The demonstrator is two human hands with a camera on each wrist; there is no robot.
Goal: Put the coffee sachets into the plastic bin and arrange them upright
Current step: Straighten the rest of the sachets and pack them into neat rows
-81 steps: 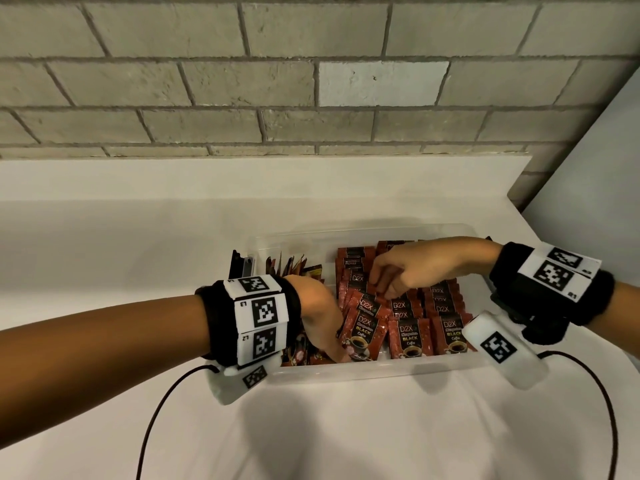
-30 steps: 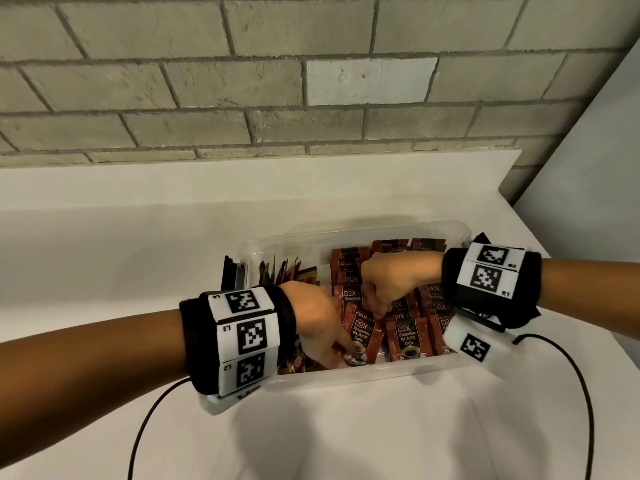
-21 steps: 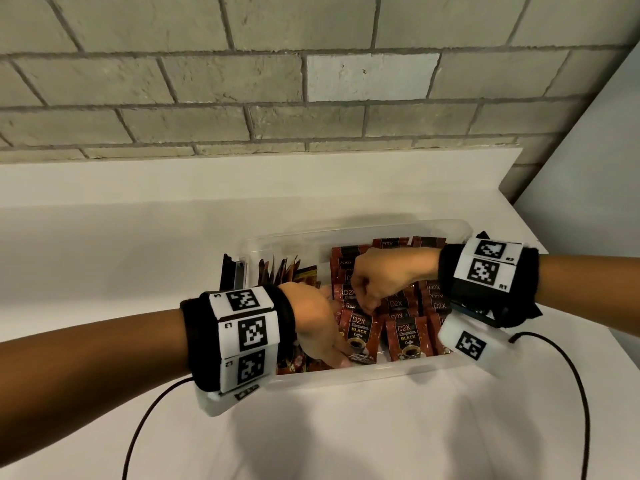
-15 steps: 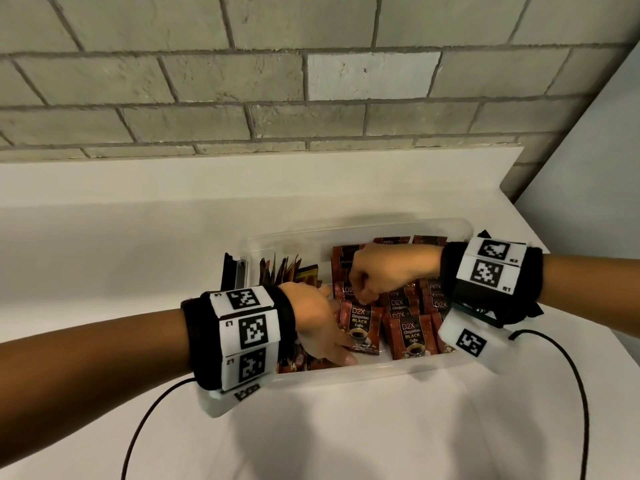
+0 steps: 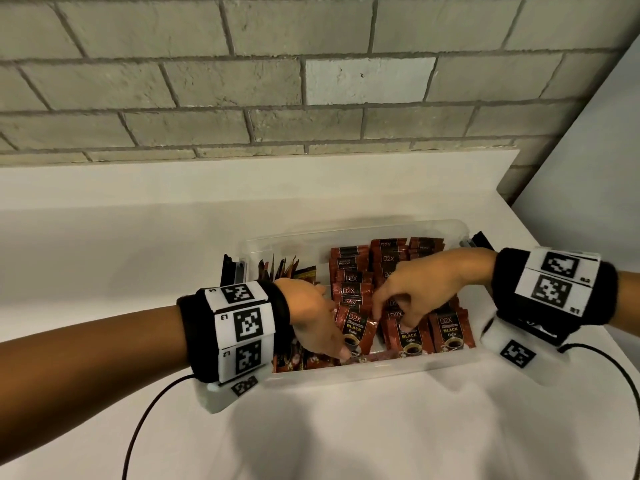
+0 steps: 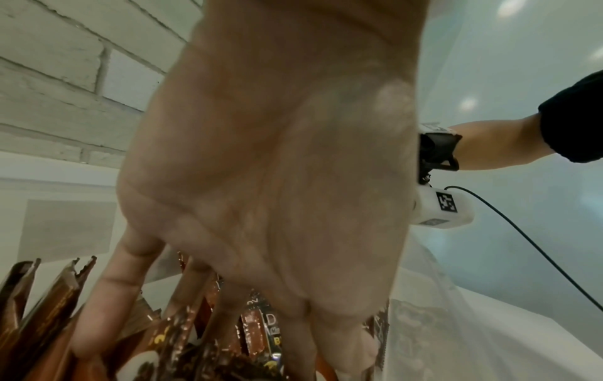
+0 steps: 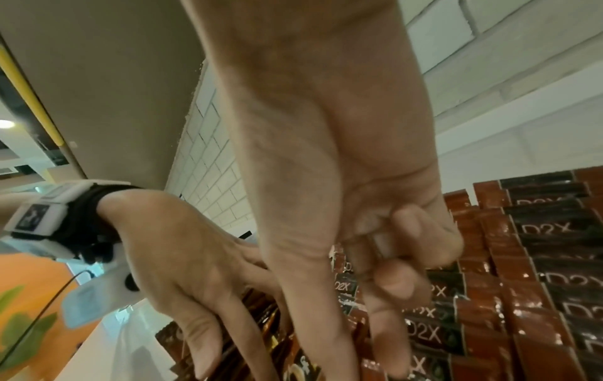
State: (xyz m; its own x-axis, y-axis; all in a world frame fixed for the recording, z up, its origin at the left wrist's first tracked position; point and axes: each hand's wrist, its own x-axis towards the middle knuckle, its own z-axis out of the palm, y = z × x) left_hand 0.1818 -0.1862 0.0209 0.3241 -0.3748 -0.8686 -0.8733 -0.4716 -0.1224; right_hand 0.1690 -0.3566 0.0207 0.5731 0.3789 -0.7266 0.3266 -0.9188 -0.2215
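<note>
A clear plastic bin [image 5: 349, 232] sits on the white counter, packed with rows of red-brown D2X coffee sachets [image 5: 450, 332]. My left hand [image 5: 320, 327] reaches into the front left of the bin. Its straight fingers [image 6: 107, 304] press down among the sachets, beside the front left sachet [image 5: 358, 332], which leans upright. My right hand [image 5: 393, 315] hovers over the middle rows. Its thumb and forefinger [image 7: 388, 332] straddle and pinch the top of a middle-row sachet [image 7: 347, 284], while the other fingers stay curled. The sachets under both palms are hidden.
Thin darker sachets [image 5: 284, 268] stand upright in the bin's left end. A black latch [image 5: 231, 271] sticks out on the bin's left side. A brick wall rises behind the counter, and a pale panel closes off the right. Cables [image 5: 145, 420] trail from both wrist units.
The right hand tipped the front left sachet up from lying flat, then shifted right onto the middle row. The left hand stayed pressed at the front left.
</note>
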